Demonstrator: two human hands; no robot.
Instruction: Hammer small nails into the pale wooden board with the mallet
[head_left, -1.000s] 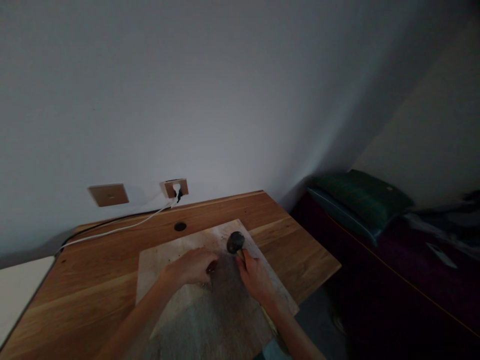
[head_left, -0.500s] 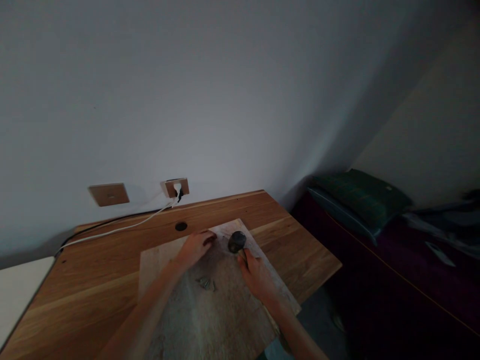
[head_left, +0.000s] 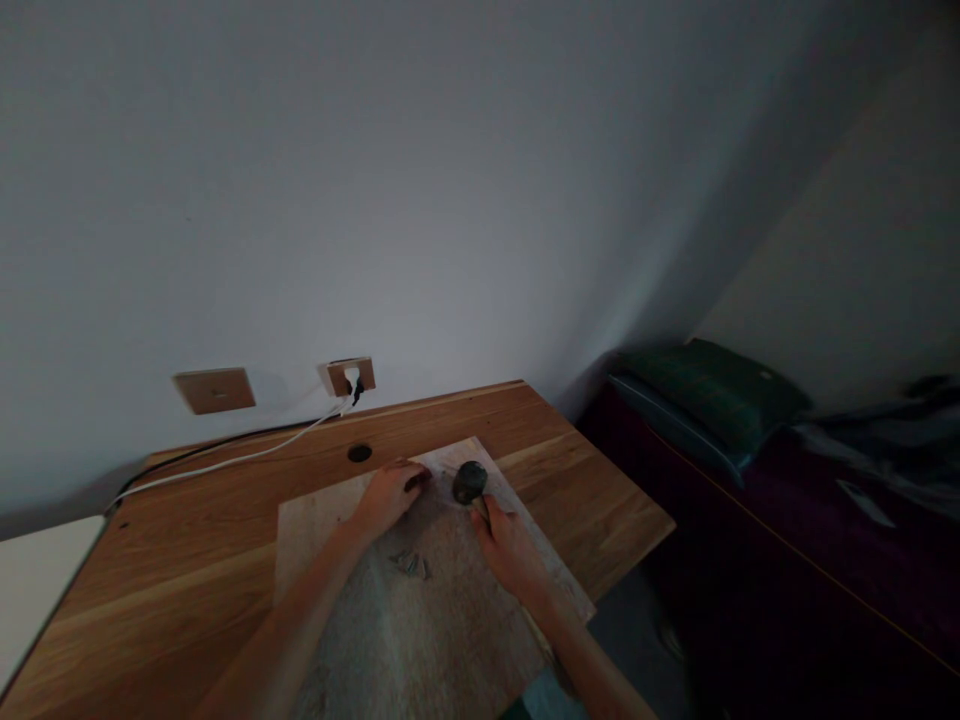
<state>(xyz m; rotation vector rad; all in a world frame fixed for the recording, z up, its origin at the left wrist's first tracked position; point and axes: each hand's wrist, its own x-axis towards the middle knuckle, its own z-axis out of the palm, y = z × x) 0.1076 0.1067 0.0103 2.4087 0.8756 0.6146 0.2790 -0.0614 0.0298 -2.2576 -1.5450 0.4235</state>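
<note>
My right hand is wrapped round the wooden handle of a mallet with a dark, round head. The mallet's head is over the far right part of a pale wooden board. My left hand rests at the board's far edge, left of the mallet head, its fingers curled together; whatever they may hold is hidden. A small pile of screws or nails lies on the board between my forearms, too small to tell which.
The board lies on a wooden desk against a wall. A white cable runs along the desk's back to a wall socket. A round cable hole is behind the board. At right, a green pillow lies on a dark bed.
The view has shifted slightly. Both hands stay in nearly the same places, and the mallet head looks sharper and turned slightly.
</note>
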